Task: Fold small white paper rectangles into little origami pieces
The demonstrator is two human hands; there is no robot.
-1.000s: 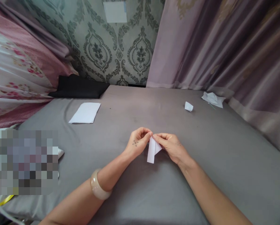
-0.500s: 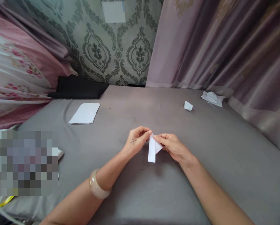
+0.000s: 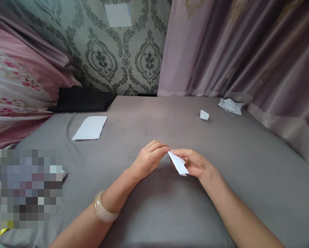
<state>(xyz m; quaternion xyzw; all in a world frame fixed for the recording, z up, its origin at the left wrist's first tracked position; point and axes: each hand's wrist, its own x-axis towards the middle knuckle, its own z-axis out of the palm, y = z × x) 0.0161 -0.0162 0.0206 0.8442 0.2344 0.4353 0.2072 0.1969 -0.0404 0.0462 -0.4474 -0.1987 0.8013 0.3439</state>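
A small piece of folded white paper [image 3: 178, 163] is held just above the grey sheet, its narrow end up and its wider end pointing down to the right. My right hand [image 3: 193, 162] is closed on it from the right, thumb on top and the other fingers partly behind the paper. From the left, my left hand [image 3: 150, 158] pinches the narrow top end with its fingertips. The back of that hand faces me, so its thumb is hidden. A pale bangle [image 3: 104, 208] circles my left wrist.
The grey-sheeted surface [image 3: 154, 213] carries a stack of white paper [image 3: 90, 128] at left, a small folded paper piece [image 3: 204, 115] at right and crumpled paper [image 3: 230, 105] beyond it. Black cloth [image 3: 84, 99] lies at the back left. Curtains [image 3: 208, 48] hang alongside. A blurred patch covers the lower left.
The folded paper has turned, its lower end swinging from straight down toward the right. My left hand has rolled over so its back shows more. The view has shifted slightly.
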